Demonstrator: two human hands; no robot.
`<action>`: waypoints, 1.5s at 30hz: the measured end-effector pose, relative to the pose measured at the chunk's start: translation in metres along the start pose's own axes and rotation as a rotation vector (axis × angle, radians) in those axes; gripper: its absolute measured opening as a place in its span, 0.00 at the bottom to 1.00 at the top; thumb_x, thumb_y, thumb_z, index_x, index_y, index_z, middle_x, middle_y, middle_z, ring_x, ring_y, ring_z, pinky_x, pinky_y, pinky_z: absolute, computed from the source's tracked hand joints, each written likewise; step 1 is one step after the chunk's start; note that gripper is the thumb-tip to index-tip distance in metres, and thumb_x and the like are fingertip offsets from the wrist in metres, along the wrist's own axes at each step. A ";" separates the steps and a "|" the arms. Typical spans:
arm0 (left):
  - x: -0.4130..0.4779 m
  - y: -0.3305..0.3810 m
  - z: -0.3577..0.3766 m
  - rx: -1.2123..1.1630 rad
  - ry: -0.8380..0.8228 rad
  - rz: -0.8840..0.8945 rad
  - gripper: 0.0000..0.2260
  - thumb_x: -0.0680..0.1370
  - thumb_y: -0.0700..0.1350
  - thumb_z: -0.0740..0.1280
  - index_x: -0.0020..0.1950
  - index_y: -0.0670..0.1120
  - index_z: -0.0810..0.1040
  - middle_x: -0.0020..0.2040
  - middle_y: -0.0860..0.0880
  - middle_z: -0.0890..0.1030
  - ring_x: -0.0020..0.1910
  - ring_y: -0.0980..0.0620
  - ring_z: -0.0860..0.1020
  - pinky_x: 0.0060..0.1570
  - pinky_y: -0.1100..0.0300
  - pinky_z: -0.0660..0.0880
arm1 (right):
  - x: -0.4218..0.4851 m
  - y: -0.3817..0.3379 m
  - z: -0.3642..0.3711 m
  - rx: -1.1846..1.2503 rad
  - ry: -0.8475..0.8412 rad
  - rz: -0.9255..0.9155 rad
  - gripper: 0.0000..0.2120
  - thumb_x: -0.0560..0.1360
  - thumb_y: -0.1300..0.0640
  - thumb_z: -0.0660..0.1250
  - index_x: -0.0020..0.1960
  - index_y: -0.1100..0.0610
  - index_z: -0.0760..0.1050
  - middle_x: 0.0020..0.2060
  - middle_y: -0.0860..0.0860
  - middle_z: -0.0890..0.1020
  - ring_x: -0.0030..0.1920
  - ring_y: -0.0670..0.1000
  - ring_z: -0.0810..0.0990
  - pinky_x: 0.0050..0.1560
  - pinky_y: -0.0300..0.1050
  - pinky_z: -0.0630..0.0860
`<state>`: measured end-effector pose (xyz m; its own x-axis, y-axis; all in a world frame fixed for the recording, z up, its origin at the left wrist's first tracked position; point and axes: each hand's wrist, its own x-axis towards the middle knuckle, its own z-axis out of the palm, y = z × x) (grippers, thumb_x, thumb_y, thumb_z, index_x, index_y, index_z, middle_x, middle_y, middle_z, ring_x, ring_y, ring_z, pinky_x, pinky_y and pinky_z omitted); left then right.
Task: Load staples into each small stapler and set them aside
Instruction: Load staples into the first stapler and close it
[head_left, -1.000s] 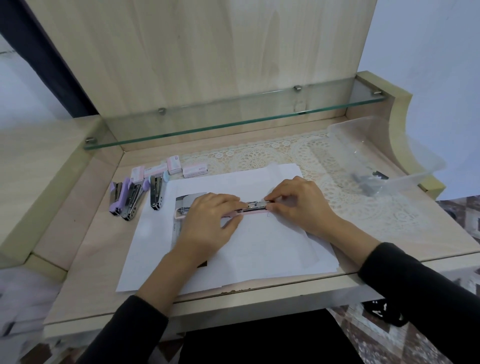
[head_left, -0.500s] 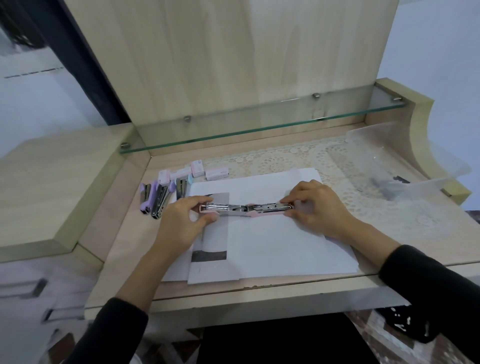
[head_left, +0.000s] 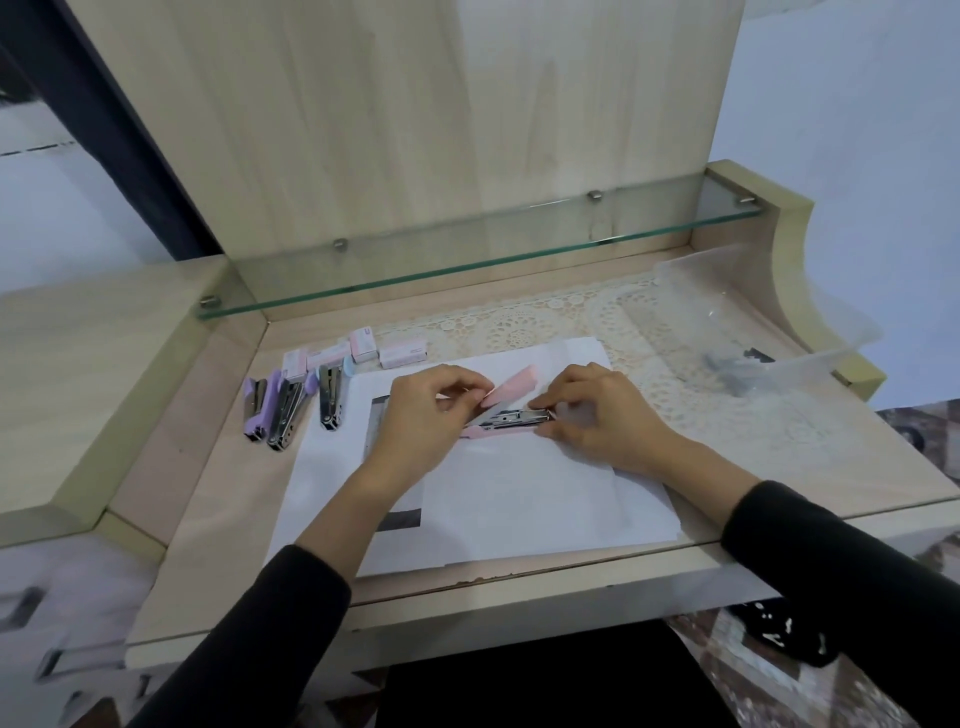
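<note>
Stapler lay on the paper near its far edge, long axis left-right, pink lid tilted up toward the far right. Left hand pinched the lid; right hand gripped the base's right end. Three other staplers lay off the paper's left edge, staple boxes past its far-left corner.

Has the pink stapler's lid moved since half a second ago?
Yes. The pink lid has swung up off the white paper, pinched by the left hand.

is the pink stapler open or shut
Open. On the stapler the pink cover is tilted up off the base; the left hand pinches the cover, the right hand holds the base.
</note>
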<state>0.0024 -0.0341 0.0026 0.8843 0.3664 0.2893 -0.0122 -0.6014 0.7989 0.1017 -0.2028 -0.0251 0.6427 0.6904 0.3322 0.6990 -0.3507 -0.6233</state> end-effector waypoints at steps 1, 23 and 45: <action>0.000 -0.001 -0.001 0.013 -0.009 -0.003 0.07 0.74 0.35 0.67 0.45 0.44 0.83 0.42 0.52 0.81 0.39 0.66 0.77 0.44 0.74 0.72 | 0.000 0.002 -0.002 0.027 -0.019 0.000 0.10 0.68 0.59 0.73 0.49 0.56 0.82 0.42 0.51 0.81 0.44 0.55 0.77 0.48 0.45 0.71; -0.004 -0.012 -0.008 0.447 -0.083 0.185 0.16 0.75 0.42 0.67 0.63 0.48 0.76 0.51 0.48 0.82 0.50 0.47 0.77 0.50 0.56 0.72 | -0.007 -0.002 -0.008 0.047 0.016 0.086 0.17 0.71 0.61 0.70 0.59 0.54 0.77 0.51 0.51 0.81 0.44 0.49 0.76 0.50 0.41 0.70; -0.014 -0.035 0.022 0.496 0.016 0.464 0.18 0.74 0.46 0.56 0.61 0.45 0.77 0.56 0.49 0.81 0.57 0.57 0.73 0.61 0.51 0.67 | -0.006 -0.007 0.000 0.130 0.041 0.028 0.20 0.70 0.69 0.62 0.54 0.50 0.80 0.51 0.46 0.83 0.54 0.43 0.80 0.57 0.40 0.75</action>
<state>0.0008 -0.0343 -0.0412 0.8320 0.0004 0.5548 -0.1697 -0.9519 0.2551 0.0933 -0.2045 -0.0230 0.6752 0.6545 0.3402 0.6356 -0.2823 -0.7185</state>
